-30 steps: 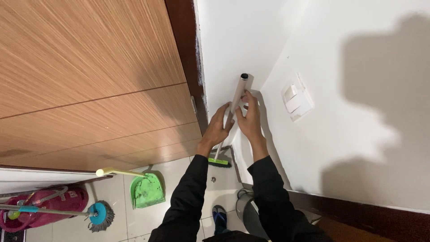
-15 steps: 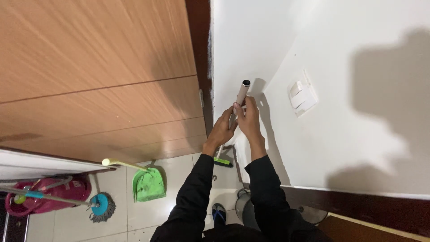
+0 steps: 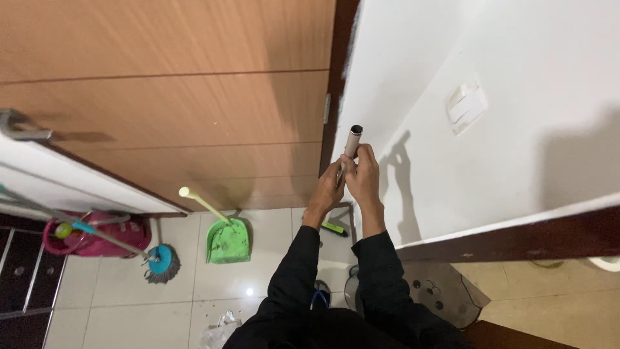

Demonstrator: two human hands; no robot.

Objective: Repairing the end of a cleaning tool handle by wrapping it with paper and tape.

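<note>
Pale glossy floor tiles (image 3: 194,284) fill the lower left of the head view, bounded above by a wide brown wooden door (image 3: 168,97) and at the right by a white painted wall (image 3: 516,77).

At about nine o'clock a pink mop bucket (image 3: 90,234) stands on the tiles, and a round blue mop head with grey strands (image 3: 160,262) lies just beside it at its right. Next comes a green plastic dustpan with a pale yellow handle (image 3: 227,239), resting near the foot of the door.

At the centre both hands grip one thing: a slim grey metal pole with a dark open top end (image 3: 352,143), held nearly upright close to the wall corner. The left hand (image 3: 329,190) is closed around the pole lower down; the right hand (image 3: 363,178) is closed around it just above, the two touching. Below them, at six o'clock, a green and black head (image 3: 334,227) shows at floor level, seemingly the pole's lower end, though that join is hidden.

As a judgement, the work is midway: the pole is firmly in hand, yet nothing shows it set down or put to use.

Further right, at two o'clock, a white wall switch plate (image 3: 466,105) sits on the wall, above a dark brown skirting board (image 3: 529,239).
</note>
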